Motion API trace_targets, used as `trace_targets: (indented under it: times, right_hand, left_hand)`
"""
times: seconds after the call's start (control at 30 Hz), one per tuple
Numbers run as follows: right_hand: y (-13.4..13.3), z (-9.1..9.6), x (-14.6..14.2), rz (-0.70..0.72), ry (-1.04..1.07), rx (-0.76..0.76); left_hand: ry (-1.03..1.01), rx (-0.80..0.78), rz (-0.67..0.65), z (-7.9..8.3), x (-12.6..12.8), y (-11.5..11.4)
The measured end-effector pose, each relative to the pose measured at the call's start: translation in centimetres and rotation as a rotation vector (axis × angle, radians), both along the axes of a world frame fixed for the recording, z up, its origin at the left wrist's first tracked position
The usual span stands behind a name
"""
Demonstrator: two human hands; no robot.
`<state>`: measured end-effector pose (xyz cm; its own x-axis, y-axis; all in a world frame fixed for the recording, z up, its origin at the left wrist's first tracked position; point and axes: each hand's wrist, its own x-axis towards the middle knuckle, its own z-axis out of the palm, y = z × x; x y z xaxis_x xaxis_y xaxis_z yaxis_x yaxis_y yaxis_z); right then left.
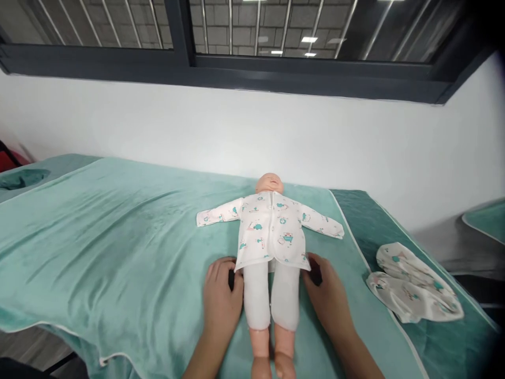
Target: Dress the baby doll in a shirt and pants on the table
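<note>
- At the far left edge, a small red item (6,161) shows beside a green-covered surface; below, a strip of grey floor (29,342).
- From the left to past the middle spreads a pale green blanket (118,237), wrinkled, with white piping along its edge. Behind it runs a white wall (177,126) beneath a dark-framed window (252,76) with metal bars outside.
- The left hand (223,292), fingers curled, is at the lower left corner of the jacket; whether its grip is clamped on the hem, I cannot tell.
- In the middle, a baby doll (285,295) lies face up on the blanket, head towards the wall, bare feet towards the person.
- The doll wears a white patterned jacket (272,231), sleeves spread to both sides, its fronts meeting down the chest and parting at the hem.
- The right hand (326,292) is at the opposite hem corner, thumb and forefinger curved around a gap; whether the tips pinch the cloth is unclear.
- Further right, a patterned white garment (414,287) lies folded, partly over a darker green cover (355,216).
</note>
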<state>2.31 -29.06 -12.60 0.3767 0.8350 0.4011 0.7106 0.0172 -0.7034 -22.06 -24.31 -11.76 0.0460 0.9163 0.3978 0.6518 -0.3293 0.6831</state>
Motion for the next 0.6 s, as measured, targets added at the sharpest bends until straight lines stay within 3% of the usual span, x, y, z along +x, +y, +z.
trace_targets:
  times: [0.1,0.23,0.47,0.6]
  right_hand:
    - [0.04,0.43,-0.21,-0.042,0.034,-0.092]
    - [-0.09,0.93,-0.57,-0.036,0.024,-0.085]
    - [0.2,0.55,-0.78,-0.028,-0.23,-0.111]
    - [0.43,0.7,-0.74,-0.027,-0.233,-0.098]
  left_hand:
    - [0.003,0.008,0.015,0.05,0.03,0.1]
    - [0.018,-0.003,0.021,0.05,0.07,0.24]
    - [0.026,0.008,0.037,-0.07,0.11,0.36]
    - [0.027,-0.035,0.043,0.0,0.08,0.36]
